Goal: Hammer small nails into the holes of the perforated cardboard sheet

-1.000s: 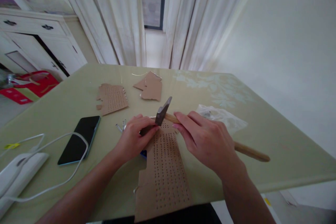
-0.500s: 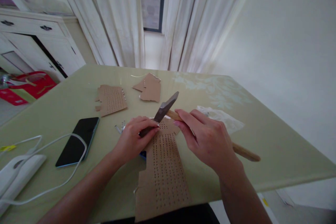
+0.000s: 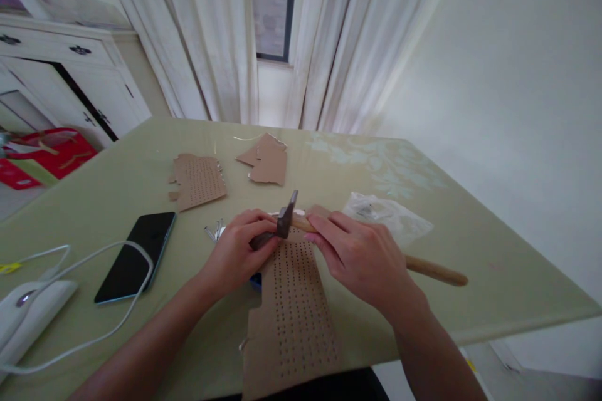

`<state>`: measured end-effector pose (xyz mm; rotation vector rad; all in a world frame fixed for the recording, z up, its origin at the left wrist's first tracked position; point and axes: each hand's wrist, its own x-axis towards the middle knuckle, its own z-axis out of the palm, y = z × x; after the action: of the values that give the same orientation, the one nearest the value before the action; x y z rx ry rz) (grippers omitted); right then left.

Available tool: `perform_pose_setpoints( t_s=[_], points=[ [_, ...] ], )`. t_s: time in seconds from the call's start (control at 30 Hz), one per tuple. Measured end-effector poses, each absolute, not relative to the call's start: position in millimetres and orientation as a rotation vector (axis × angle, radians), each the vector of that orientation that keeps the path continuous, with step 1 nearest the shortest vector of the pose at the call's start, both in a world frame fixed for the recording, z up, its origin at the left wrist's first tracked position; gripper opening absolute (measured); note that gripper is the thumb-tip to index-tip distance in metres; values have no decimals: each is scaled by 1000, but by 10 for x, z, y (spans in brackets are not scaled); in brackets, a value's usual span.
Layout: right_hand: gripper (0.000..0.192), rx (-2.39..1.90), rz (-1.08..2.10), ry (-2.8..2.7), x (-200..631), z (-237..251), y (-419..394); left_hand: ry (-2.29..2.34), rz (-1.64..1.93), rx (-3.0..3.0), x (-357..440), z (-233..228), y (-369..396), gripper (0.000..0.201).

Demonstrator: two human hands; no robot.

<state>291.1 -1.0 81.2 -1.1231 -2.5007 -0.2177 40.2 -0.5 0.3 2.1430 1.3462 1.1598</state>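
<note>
My right hand [image 3: 360, 257] is closed around the wooden handle of a hammer [image 3: 437, 271], gripping it close to the head. The dark metal head [image 3: 285, 216] is down at the fingertips of my left hand [image 3: 242, 250]. That hand is pinched shut on a small nail, now mostly hidden by the hammer head; a dark patch shows between thumb and forefinger. Beneath both hands lies a long piece of cardboard [image 3: 301, 307] with rows of punched holes, its near end overhanging the table edge. Several loose nails [image 3: 214, 230] lie beside my left hand.
A phone [image 3: 136, 257] and a white power strip [image 3: 42, 307] with a looping cable [image 3: 141, 291] lie left. Farther back are a perforated cardboard piece [image 3: 200, 182] and torn cardboard scraps [image 3: 270, 163]. A clear plastic bag [image 3: 399, 216] lies right. Part of a blue object [image 3: 256, 281] shows under the cardboard.
The hammer head has come down from a raised tilt to my left fingertips, and my right hand has shifted slightly left. My left hand keeps its pinch over the cardboard.
</note>
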Motion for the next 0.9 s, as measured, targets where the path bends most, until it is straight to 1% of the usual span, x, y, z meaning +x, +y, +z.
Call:
perform_pose_setpoints(
  t_s=[0.13, 0.23, 0.27, 0.4, 0.53, 0.7, 0.8, 0.9],
  points=[
    [29, -1076, -124, -2330, 2949, 774, 20, 1383, 1149, 2113, 402, 0, -14, 11],
    [29, -1076, -154, -2331, 2962, 749, 59, 1385, 1134, 2078, 405, -1, -17, 11],
    [28, -1080, -176, -2387, 2961, 735, 73, 1385, 1125, 2065, 405, 1, -18, 12],
    [26, -1066, -202, -2495, 2953, 659, 116, 1377, 1077, 2036, 404, 19, -33, 32],
    [33, -996, -174, -2326, 2945, 610, 127, 1391, 1058, 2029, 396, 26, -40, 34],
    [31, -975, -222, -2488, 2931, 564, 111, 1409, 1053, 2027, 401, 18, -46, 35],
    [29, -937, -201, -2348, 2965, 529, 122, 1405, 1075, 2019, 421, 37, -66, 38],
    [24, -896, -210, -2094, 3035, 490, 166, 1433, 1180, 1975, 370, 81, -54, 34]
  ],
)
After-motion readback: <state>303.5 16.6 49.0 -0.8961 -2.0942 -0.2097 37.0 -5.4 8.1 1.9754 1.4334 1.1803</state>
